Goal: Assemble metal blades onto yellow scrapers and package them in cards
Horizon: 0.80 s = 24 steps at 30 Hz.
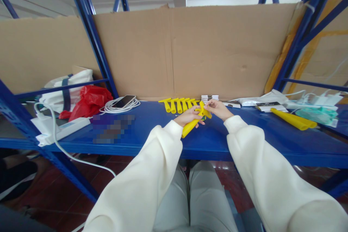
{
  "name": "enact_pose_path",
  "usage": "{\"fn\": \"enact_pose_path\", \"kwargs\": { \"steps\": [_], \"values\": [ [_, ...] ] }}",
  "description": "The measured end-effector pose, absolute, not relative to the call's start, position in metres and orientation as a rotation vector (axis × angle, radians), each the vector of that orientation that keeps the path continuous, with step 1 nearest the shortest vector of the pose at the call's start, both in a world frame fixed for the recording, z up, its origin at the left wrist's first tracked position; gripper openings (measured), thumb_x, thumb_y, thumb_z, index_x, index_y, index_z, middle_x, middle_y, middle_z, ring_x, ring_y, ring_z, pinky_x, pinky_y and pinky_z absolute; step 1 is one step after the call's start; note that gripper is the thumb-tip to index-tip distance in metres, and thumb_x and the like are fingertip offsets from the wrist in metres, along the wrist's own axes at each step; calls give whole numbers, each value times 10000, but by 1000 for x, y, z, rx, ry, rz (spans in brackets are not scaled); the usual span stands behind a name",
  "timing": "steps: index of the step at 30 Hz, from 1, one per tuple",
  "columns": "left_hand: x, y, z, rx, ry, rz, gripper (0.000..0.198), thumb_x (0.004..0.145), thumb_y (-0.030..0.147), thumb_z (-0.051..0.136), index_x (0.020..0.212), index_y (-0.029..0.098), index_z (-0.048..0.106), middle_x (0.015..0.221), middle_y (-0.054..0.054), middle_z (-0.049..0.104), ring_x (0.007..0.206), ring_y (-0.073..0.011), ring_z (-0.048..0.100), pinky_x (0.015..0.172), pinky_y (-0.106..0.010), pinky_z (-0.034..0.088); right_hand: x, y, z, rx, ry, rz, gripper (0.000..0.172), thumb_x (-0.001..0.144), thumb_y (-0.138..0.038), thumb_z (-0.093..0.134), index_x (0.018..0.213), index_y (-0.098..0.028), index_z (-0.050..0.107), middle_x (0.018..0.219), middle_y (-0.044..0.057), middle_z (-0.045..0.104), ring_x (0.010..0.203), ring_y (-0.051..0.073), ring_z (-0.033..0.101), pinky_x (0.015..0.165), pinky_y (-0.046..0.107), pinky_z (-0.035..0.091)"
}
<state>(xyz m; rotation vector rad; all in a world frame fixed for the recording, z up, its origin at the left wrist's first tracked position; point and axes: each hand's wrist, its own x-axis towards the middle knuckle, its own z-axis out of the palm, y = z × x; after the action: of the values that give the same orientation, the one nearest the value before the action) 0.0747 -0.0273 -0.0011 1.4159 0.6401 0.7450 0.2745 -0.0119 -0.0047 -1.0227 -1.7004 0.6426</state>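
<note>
My left hand (188, 116) is closed around a yellow plastic tool (191, 125) whose handle slants down toward me. My right hand (218, 109) pinches the tool's top end with its fingertips. Both hands meet above the blue shelf (152, 130) in front of me. Just behind them a row of several yellow tools (178, 104) lies side by side on the shelf. A small stack of white and dark flat pieces (209, 98) sits right behind my right hand.
A phone on a coiled white cable (121, 104), a red bag (89, 102) and a white power strip (61, 129) lie to the left. Long yellow pieces (293, 119), white packets and a teal bag (315, 114) lie to the right. Cardboard backs the shelf; blue posts stand around.
</note>
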Motion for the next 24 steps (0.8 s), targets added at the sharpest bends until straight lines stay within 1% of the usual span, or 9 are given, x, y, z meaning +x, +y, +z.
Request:
{"fn": "enact_pose_path", "kwargs": {
  "steps": [3,7,11,14,15,17,19,20,24],
  "values": [
    [73,-28,1,1404,616,753,561,786,9,695,1273,218,508,913,-11,647,664,-176,733,510,-220,525,278,-7,-9,-1059,-1656,585,556,597,-672,811,825,-234,555,844,19,643,743,170,581,715,344,532],
    [74,-33,5,1374,647,772,572,809,6,647,1319,210,483,927,-21,664,645,-170,729,494,-215,515,280,-2,-14,-1116,-1636,500,530,676,-634,802,951,-230,596,1091,79,671,931,206,621,853,383,551],
    [75,-37,9,1321,654,834,618,806,1,638,1359,216,466,973,-44,701,629,-157,726,482,-197,492,282,3,-18,-1143,-1659,424,495,770,-654,728,1006,-232,624,1157,103,655,1043,239,627,926,412,542],
    [77,-38,13,1250,700,954,627,807,-1,628,1375,203,458,1042,-81,725,615,-146,719,473,-195,482,287,7,-17,-1181,-1643,291,456,795,-639,708,960,-220,643,1125,113,657,1047,251,635,958,430,530],
    [77,-38,15,1222,727,995,631,811,0,619,1383,205,450,1062,-88,730,618,-144,719,469,-192,478,289,8,-17,-1208,-1651,250,438,790,-631,713,914,-216,645,1073,108,668,1012,251,642,947,429,532],
    [77,-39,17,1165,786,1059,643,820,3,600,1403,217,433,1097,-96,736,643,-146,727,461,-185,475,292,6,-17,-1268,-1737,240,417,783,-623,717,793,-214,636,901,79,683,893,240,649,886,413,543],
    [76,-39,19,1122,826,1098,653,823,4,584,1418,221,424,1128,-104,733,684,-156,741,455,-181,475,290,3,-17,-1296,-1901,336,416,771,-617,728,711,-219,623,753,44,666,781,224,636,814,389,547],
    [76,-40,20,1108,837,1109,658,822,3,581,1423,219,423,1141,-109,728,701,-161,747,453,-180,475,289,0,-18,-1295,-1979,406,406,753,-603,750,699,-220,627,717,32,660,748,218,631,785,380,546],
    [77,-43,22,1090,854,1123,679,812,-9,582,1435,206,419,1153,-111,714,733,-174,758,443,-178,468,278,-9,-18,-1307,-2113,593,321,628,-424,878,766,-213,681,709,5,659,715,209,636,761,372,544]
  ]
}}
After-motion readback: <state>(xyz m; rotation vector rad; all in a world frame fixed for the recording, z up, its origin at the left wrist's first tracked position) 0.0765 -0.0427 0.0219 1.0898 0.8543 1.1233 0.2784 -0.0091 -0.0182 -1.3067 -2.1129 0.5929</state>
